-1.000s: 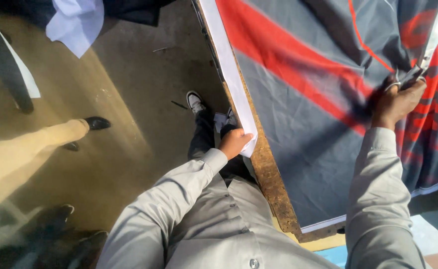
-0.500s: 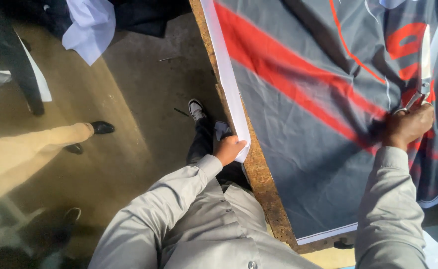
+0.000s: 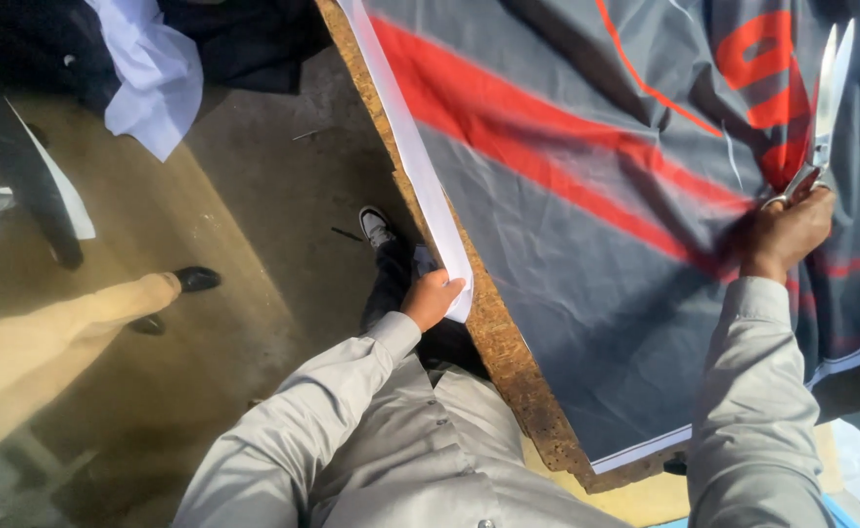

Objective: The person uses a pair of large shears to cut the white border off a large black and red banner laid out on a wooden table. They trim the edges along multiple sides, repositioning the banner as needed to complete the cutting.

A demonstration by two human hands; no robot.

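Grey fabric with red stripes covers the tabletop. Left hand pinches its white edge strip — fingers closed. Right hand grips scissors, blades slightly parted.

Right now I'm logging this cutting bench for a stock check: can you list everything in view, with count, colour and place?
Fabric: one, grey with red stripes, spread over the table.
White hem: one, along the fabric's left edge, over the table edge.
Table: one, brown chipboard, bare edge showing.
Scissors: one pair, silver, blades open, above the fabric at right.
White cloth: one, on the floor, top left.
Dark cloth: one, beside the white cloth.
Another person's leg: one, tan trousers, black shoe, left.
Own shoe: one, black and white, by the table.
Left hand: grip on the hem.
Right hand: grip on the scissors.
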